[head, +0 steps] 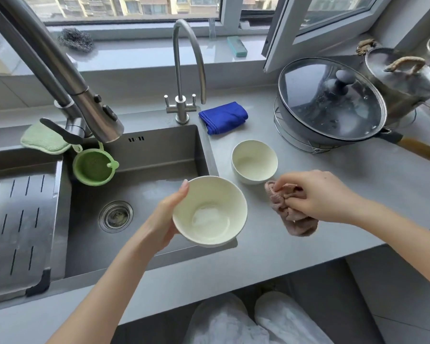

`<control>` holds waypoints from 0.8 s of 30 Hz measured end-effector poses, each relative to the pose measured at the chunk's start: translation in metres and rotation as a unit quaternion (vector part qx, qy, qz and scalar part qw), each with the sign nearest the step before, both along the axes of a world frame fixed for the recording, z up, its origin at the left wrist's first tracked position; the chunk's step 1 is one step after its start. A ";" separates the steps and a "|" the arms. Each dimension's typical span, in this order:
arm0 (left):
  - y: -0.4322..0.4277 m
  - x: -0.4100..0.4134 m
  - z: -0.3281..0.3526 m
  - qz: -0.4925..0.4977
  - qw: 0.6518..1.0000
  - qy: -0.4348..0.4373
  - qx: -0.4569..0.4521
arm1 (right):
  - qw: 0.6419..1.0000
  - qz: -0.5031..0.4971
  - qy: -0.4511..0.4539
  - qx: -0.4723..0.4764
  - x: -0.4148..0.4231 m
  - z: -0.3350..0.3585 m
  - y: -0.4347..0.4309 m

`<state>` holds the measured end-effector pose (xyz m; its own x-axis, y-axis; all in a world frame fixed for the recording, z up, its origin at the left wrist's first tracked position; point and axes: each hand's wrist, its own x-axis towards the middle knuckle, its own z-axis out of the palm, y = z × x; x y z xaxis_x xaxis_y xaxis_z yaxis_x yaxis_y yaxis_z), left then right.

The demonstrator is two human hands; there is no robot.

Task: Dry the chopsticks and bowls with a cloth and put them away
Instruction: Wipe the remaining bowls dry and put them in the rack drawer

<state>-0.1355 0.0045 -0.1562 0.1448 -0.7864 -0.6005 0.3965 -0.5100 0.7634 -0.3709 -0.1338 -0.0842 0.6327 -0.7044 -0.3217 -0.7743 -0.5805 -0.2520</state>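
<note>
My left hand (165, 217) holds a cream bowl (210, 211) by its left rim, over the right edge of the sink; some water sits in its bottom. A second cream bowl (254, 165) stands upright on the grey counter just behind it. My right hand (315, 194) grips a crumpled pinkish-brown cloth (291, 214) that rests on the counter to the right of both bowls. No chopsticks are in view.
The steel sink (144, 155) holds a green strainer (93, 167) and a drain rack (15, 227) at left. Two taps (184, 70) rise behind it. A folded blue cloth (222, 117), a lidded wok (330, 103) and a metal pot (402, 78) stand at back right.
</note>
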 end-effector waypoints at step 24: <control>-0.050 -0.123 -0.040 -0.163 0.943 -0.267 0.110 | 0.702 -0.381 -0.506 0.324 -0.147 -0.006 0.022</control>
